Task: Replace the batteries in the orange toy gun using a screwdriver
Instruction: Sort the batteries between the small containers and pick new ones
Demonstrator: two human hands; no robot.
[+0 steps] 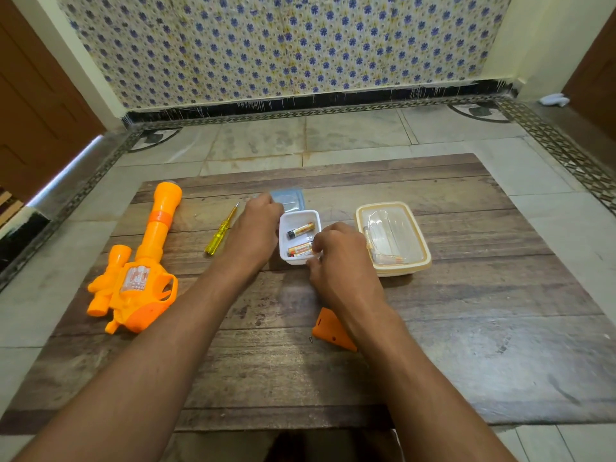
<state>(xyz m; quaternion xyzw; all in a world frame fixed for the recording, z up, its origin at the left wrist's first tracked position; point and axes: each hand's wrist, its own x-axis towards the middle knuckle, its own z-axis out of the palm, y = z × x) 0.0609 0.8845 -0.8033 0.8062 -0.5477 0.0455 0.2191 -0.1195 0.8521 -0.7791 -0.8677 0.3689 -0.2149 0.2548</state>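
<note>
White tray (285,225), left grip (256,225) steadying it, right fingertips (316,248) pinching battery (300,250)

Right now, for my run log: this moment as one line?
left hand steadies white tray | right hand pinches battery in tray | screwdriver, toy gun untouched

On the brown wood-grain board (433,328), left of the white tray (293,221) with its orange-labelled batteries (301,230), lie the orange toy gun (140,271) and yellow screwdriver (221,230); right, a cream-rimmed container (423,248); beyond, blue-flowered wall tiles (283,45).
</note>
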